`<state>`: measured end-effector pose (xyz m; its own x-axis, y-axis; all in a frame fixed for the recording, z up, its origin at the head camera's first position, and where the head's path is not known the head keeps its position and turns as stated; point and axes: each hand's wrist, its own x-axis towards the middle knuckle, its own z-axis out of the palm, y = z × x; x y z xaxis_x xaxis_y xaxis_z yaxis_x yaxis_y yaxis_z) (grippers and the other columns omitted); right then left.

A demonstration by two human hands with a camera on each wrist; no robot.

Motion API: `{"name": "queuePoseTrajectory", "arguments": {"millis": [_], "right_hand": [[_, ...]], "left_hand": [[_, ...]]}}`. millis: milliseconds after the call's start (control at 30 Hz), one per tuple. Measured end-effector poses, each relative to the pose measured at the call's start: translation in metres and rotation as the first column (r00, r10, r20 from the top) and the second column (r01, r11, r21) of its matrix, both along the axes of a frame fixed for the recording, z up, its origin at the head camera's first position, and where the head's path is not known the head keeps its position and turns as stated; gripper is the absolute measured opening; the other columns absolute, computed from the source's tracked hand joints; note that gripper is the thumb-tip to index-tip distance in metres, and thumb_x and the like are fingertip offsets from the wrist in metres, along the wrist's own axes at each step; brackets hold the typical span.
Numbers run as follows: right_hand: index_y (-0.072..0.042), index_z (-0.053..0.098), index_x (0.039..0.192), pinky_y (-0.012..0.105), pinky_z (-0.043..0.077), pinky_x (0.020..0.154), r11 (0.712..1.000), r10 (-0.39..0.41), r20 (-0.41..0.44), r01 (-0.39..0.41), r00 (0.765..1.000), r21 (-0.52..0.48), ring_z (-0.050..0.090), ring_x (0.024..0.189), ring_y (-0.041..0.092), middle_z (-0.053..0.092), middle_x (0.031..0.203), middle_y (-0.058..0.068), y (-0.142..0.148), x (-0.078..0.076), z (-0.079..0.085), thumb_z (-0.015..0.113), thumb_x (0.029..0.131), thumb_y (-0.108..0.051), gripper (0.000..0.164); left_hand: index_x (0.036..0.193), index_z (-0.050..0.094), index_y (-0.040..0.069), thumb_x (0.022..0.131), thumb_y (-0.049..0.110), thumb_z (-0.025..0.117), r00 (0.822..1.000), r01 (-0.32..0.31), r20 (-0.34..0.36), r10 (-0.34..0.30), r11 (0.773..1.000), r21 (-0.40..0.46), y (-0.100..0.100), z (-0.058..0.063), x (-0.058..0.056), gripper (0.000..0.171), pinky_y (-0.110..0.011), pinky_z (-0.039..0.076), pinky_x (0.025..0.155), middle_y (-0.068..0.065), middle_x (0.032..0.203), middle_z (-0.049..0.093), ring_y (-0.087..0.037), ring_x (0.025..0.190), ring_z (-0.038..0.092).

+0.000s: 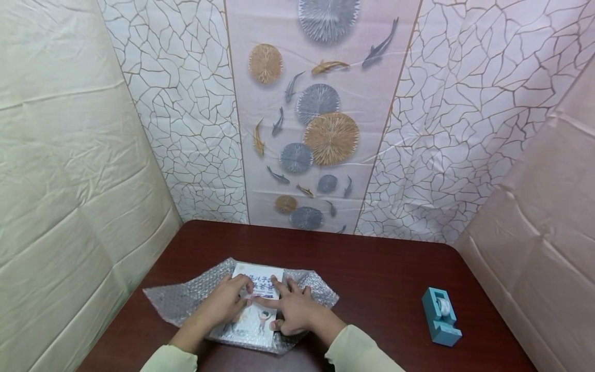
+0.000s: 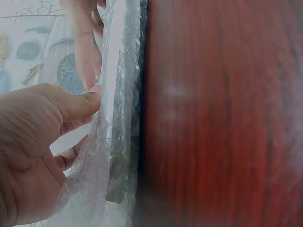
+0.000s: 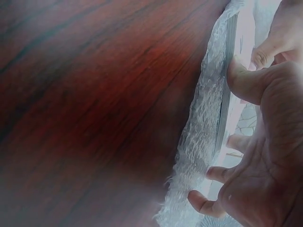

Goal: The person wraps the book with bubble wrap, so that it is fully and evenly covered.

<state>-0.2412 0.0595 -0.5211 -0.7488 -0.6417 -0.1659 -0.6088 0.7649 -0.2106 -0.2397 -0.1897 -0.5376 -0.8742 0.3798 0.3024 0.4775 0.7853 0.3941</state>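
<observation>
A white book (image 1: 251,330) with blue lettering and a small drawn figure lies on a sheet of bubble wrap (image 1: 186,297). My left hand (image 1: 225,302) is over the cover's middle, fingers bent, thumb and fingertips at the wrap along the book's left part. In the left wrist view, the wrap (image 2: 90,175) runs up over the book's side to these fingers. Across the cover's right part lies my right hand (image 1: 297,310), fingers spread, index finger stretched toward the left thumb. Its thumb (image 3: 246,82) rests at the book's edge in the right wrist view.
A turquoise tape dispenser (image 1: 439,318) with a roll of clear tape stands at the right of the dark red wooden table (image 1: 372,289). Patterned cloth (image 1: 321,196) hangs behind the table, and quilted pale cloth (image 1: 60,206) hangs at the left side.
</observation>
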Motion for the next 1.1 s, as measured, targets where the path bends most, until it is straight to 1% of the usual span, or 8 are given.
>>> {"name": "queuePoseTrajectory", "arguments": {"millis": [167, 300, 400, 500, 600, 767, 967, 1100], "right_hand": [[-0.068, 0.028, 0.165, 0.089, 0.033, 0.117, 1.0, 0.004, 0.011, -0.004, 1.0, 0.005, 0.018, 0.169, 0.054, 0.013, 0.188, 0.009, -0.0002, 0.0007, 0.0015, 0.062, 0.102, -0.067, 0.071], [-0.067, 0.031, 0.165, 0.089, 0.035, 0.116, 1.0, 0.005, 0.008, -0.005, 1.0, 0.011, 0.019, 0.169, 0.054, 0.013, 0.188, 0.009, -0.0009, 0.0016, 0.0022, 0.062, 0.103, -0.065, 0.069], [-0.066, 0.033, 0.165, 0.089, 0.036, 0.115, 1.0, 0.006, -0.004, -0.006, 1.0, 0.013, 0.02, 0.168, 0.055, 0.015, 0.187, 0.01, -0.0016, 0.0022, 0.0028, 0.063, 0.104, -0.063, 0.068], [-0.065, 0.034, 0.164, 0.089, 0.036, 0.115, 1.0, 0.002, -0.01, -0.002, 1.0, 0.014, 0.021, 0.168, 0.055, 0.015, 0.187, 0.01, -0.0023, 0.0031, 0.0034, 0.064, 0.103, -0.06, 0.068], [-0.066, 0.033, 0.164, 0.09, 0.034, 0.116, 1.0, -0.007, -0.001, 0.007, 1.0, 0.012, 0.02, 0.168, 0.055, 0.014, 0.188, 0.009, -0.003, 0.0038, 0.003, 0.064, 0.103, -0.059, 0.069], [-0.068, 0.032, 0.163, 0.09, 0.032, 0.116, 1.0, -0.014, 0.002, 0.014, 1.0, 0.009, 0.019, 0.168, 0.055, 0.012, 0.188, 0.007, -0.0033, 0.0042, 0.0023, 0.065, 0.103, -0.057, 0.07], [-0.069, 0.028, 0.164, 0.089, 0.033, 0.117, 1.0, -0.016, 0.001, 0.016, 1.0, 0.02, 0.019, 0.168, 0.055, 0.012, 0.188, 0.006, -0.004, 0.0021, -0.0006, 0.064, 0.103, -0.056, 0.072], [-0.068, 0.029, 0.165, 0.09, 0.033, 0.116, 1.0, -0.016, 0.008, 0.016, 1.0, 0.019, 0.02, 0.168, 0.055, 0.012, 0.188, 0.007, -0.0048, 0.0023, 0.0002, 0.064, 0.103, -0.052, 0.073]], "left_hand": [[0.101, 0.063, 0.021, 0.091, 0.009, 0.086, 1.0, 0.008, -0.013, -0.008, 1.0, 0.0, 0.0001, -0.0007, 0.0, 0.028, -0.066, 0.051, 0.114, 0.0, 0.113, 0.078, -0.031, 0.109, 0.073], [0.098, 0.067, 0.02, 0.091, 0.006, 0.085, 0.998, 0.052, -0.033, -0.052, 0.998, -0.019, -0.0013, -0.0004, -0.0005, 0.024, -0.071, 0.046, 0.118, -0.001, 0.116, 0.078, -0.031, 0.115, 0.075], [0.098, 0.069, 0.02, 0.091, 0.006, 0.085, 0.997, 0.064, -0.038, -0.065, 0.997, -0.036, -0.0019, -0.0003, -0.0012, 0.022, -0.071, 0.047, 0.116, -0.003, 0.12, 0.078, -0.031, 0.117, 0.075], [0.097, 0.07, 0.02, 0.092, 0.007, 0.086, 0.997, 0.064, -0.047, -0.067, 0.996, -0.055, -0.002, -0.0002, -0.0016, 0.021, -0.067, 0.05, 0.113, -0.002, 0.121, 0.078, -0.029, 0.116, 0.075], [0.096, 0.07, 0.022, 0.091, 0.008, 0.086, 0.996, 0.059, -0.069, -0.064, 0.995, -0.079, -0.0022, -0.0005, -0.0017, 0.022, -0.058, 0.054, 0.105, 0.0, 0.121, 0.078, -0.026, 0.112, 0.074], [0.094, 0.071, 0.023, 0.09, 0.008, 0.087, 0.993, 0.051, -0.102, -0.062, 0.993, -0.104, -0.0014, 0.0005, -0.0014, 0.023, -0.047, 0.055, 0.093, 0.002, 0.12, 0.078, -0.024, 0.109, 0.072], [0.095, 0.071, 0.023, 0.09, 0.01, 0.088, 0.995, 0.039, -0.09, -0.05, 0.992, -0.118, 0.0, 0.0029, 0.0007, 0.022, -0.046, 0.056, 0.09, 0.002, 0.12, 0.078, -0.025, 0.106, 0.069], [0.095, 0.071, 0.022, 0.09, 0.01, 0.089, 0.996, 0.033, -0.077, -0.042, 0.993, -0.114, 0.0016, 0.0038, 0.0019, 0.022, -0.052, 0.058, 0.097, 0.001, 0.121, 0.078, -0.028, 0.11, 0.071]]}}
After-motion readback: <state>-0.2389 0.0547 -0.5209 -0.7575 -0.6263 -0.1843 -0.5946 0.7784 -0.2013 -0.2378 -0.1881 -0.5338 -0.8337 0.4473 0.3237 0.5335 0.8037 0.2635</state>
